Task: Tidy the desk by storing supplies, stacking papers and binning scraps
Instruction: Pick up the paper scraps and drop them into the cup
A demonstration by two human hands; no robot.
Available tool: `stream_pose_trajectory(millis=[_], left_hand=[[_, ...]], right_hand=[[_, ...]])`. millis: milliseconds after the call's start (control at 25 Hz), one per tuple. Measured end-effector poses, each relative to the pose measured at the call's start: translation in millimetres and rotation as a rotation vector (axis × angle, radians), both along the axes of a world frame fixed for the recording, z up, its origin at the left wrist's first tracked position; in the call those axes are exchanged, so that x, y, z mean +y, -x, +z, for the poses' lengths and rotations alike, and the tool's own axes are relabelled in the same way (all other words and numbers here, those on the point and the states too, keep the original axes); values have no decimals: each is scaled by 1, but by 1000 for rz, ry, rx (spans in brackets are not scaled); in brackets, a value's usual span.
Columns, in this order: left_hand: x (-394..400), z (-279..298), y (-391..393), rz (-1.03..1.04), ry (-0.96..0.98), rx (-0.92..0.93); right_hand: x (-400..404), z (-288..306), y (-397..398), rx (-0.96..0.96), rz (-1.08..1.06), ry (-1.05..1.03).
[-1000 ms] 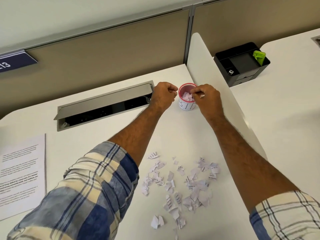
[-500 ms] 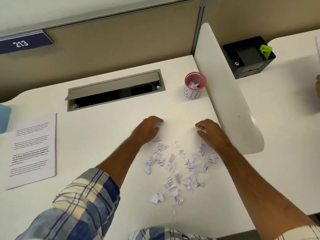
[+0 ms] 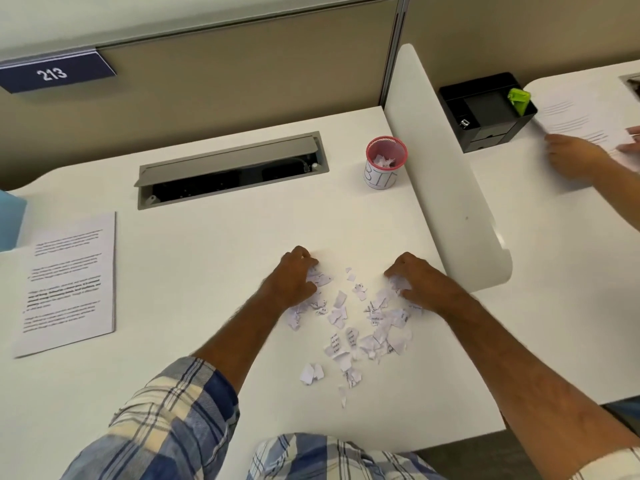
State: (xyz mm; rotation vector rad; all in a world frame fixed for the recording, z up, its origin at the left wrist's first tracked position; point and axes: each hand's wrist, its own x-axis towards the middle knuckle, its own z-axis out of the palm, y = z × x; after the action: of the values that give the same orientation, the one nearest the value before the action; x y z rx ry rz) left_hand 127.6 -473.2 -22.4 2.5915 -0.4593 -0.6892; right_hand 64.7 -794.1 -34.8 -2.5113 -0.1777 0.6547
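Note:
A scatter of torn white paper scraps lies on the white desk in front of me. My left hand sits on the left edge of the pile with its fingers curled round some scraps. On the right edge, my right hand curls its fingers round other scraps. A small pink mesh cup labelled BIN stands at the back right of the desk, upright, with a few scraps inside it. A printed sheet of paper lies flat at the left.
An open grey cable hatch is set into the desk behind the scraps. A white divider panel borders the right side. Beyond it stands a black organiser holding green notes, and another person's hand handles papers. A blue object sits far left.
Both hands came back from the pink cup to the scrap pile, and their fingers have now curled in round scraps at its two sides.

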Motion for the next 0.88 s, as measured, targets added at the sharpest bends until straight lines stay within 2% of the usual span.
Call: stream_pose_trajectory(millis=[120,240,360,680,880], left_hand=[[6,-3,10,-53,-15,-52],[12,-9,17,-58,-8,-124],[13,-9,17,-90,-7,-175],[4,-15,16,-128,-182,-205],[4,-12,8,29,-50,-137]], right_hand=[[7,-2,5,-144,20,9],[14,-1,6,-190,-24,16],[18,0,3,-157,-62,81],[23,5,-12,-22,-162,129],[24,17,-14,-39,-375,-38]])
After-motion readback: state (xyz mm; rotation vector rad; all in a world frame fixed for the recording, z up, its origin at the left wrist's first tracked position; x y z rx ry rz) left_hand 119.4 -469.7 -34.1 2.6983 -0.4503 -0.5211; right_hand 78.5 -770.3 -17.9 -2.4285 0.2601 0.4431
